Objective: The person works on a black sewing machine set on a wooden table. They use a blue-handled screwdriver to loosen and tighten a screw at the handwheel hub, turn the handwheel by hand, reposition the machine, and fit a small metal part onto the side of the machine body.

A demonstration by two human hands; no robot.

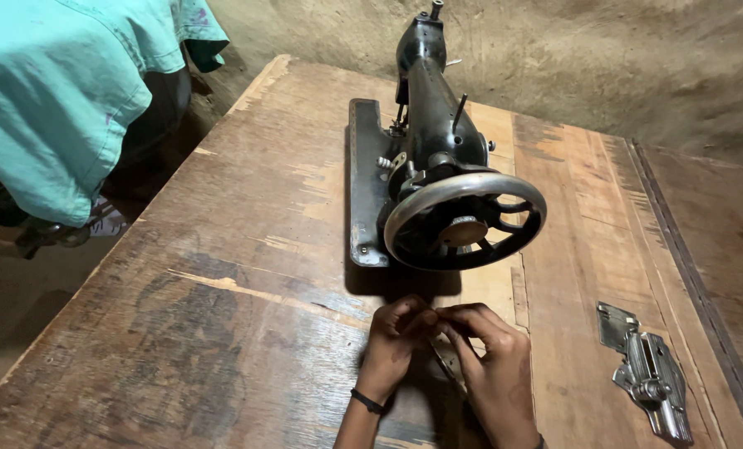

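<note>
Both hands, left and right, meet fingertip to fingertip, pinching a small part too hidden to identify, on the wooden worktop just before the black sewing machine's handwheel, a loose metal plate lying apart, unfitted.

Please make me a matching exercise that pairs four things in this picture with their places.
Things:
1. Sewing machine
2. Metal attachment
3. Teal cloth
4. Hands

Places:
A. Upper left, beyond the table edge
B. Near edge, just below the handwheel
C. Centre of the table, toward the far side
D. Right side of the table, lying flat

Pairs: 1-C, 2-D, 3-A, 4-B
</note>
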